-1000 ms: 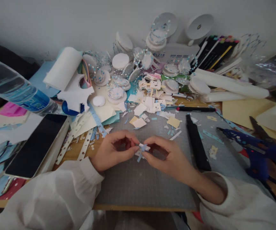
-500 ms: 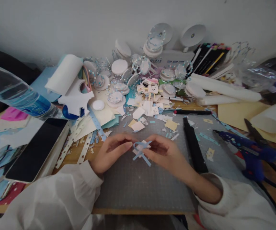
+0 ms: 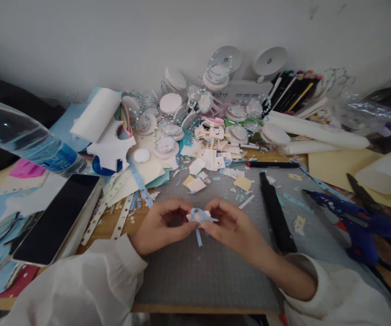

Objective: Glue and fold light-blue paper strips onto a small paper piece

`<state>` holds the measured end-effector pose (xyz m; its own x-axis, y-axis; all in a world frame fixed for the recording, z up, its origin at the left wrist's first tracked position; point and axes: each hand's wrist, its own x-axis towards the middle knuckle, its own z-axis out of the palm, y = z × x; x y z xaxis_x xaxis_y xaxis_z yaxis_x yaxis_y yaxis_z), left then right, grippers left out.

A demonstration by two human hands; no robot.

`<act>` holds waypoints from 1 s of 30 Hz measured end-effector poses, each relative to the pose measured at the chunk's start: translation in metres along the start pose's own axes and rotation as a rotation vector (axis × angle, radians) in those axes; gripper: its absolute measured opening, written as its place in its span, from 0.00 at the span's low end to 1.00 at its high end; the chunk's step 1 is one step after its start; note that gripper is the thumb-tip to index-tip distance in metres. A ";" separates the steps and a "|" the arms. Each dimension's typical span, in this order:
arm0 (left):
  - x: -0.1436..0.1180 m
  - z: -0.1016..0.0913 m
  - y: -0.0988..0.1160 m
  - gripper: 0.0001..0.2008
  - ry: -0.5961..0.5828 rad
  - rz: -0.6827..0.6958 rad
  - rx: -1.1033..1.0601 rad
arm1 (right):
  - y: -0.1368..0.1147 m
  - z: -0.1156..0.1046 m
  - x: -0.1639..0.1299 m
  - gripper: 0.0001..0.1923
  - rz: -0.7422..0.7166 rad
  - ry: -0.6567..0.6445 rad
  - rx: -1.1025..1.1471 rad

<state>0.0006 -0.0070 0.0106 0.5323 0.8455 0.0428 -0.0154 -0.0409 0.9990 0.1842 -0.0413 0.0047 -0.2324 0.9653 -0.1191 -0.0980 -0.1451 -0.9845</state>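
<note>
Between my hands, just above the grey cutting mat, is a small white paper piece with blue paper strips looped over it; one strip end hangs down. My left hand pinches its left side with thumb and fingers. On the other side, my right hand is closed on the right edge of the same piece. The fingertips hide part of it. Loose paper squares and tiny scraps lie on the mat beyond my hands.
A black folded tool or case and a blue glue gun lie to the right. On the left are a phone and a water bottle. White disc ornaments and small paper figures crowd the back.
My left thumb and fingers have closed onto the paper piece, which has tilted flatter. One strip now hangs more steeply. The whole view has shifted slightly.
</note>
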 end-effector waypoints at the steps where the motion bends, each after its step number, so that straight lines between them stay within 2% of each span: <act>1: 0.000 0.000 0.000 0.06 -0.005 -0.003 0.007 | 0.000 0.000 0.000 0.12 -0.004 0.001 -0.005; 7: 0.002 0.003 0.004 0.09 0.022 0.022 0.081 | -0.009 -0.005 0.005 0.14 -0.030 0.052 -0.070; 10: -0.005 -0.002 0.018 0.12 0.116 0.090 0.331 | -0.016 -0.010 0.005 0.14 -0.068 0.133 -0.137; 12: -0.017 -0.015 0.031 0.13 0.220 0.128 0.582 | -0.020 -0.012 0.001 0.14 -0.099 0.186 -0.189; 15: -0.045 -0.054 0.046 0.17 0.456 0.121 0.983 | -0.022 -0.013 -0.015 0.14 -0.132 0.285 -0.225; 16: -0.056 -0.069 0.048 0.21 0.546 0.092 1.137 | -0.022 -0.013 -0.023 0.14 -0.151 0.330 -0.218; 18: -0.075 -0.097 0.047 0.29 0.721 -0.083 1.379 | -0.020 -0.013 -0.041 0.13 -0.169 0.358 -0.235; 20: -0.087 -0.117 0.041 0.35 0.798 -0.341 1.484 | -0.015 -0.013 -0.057 0.12 -0.192 0.347 -0.278; 21: -0.090 -0.123 0.038 0.36 0.806 -0.401 1.491 | -0.012 -0.013 -0.063 0.11 -0.206 0.353 -0.292; 24: -0.091 -0.131 0.032 0.34 0.800 -0.492 1.477 | 0.000 -0.010 -0.074 0.11 -0.236 0.421 -0.303; 30: -0.087 -0.125 0.039 0.35 0.811 -0.558 1.446 | 0.029 -0.012 -0.079 0.14 -0.212 0.617 -0.287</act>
<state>-0.1520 -0.0161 0.0467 -0.3170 0.9329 0.1709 0.9474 0.3032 0.1024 0.2110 -0.1195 -0.0162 0.3615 0.9257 0.1112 0.1983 0.0403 -0.9793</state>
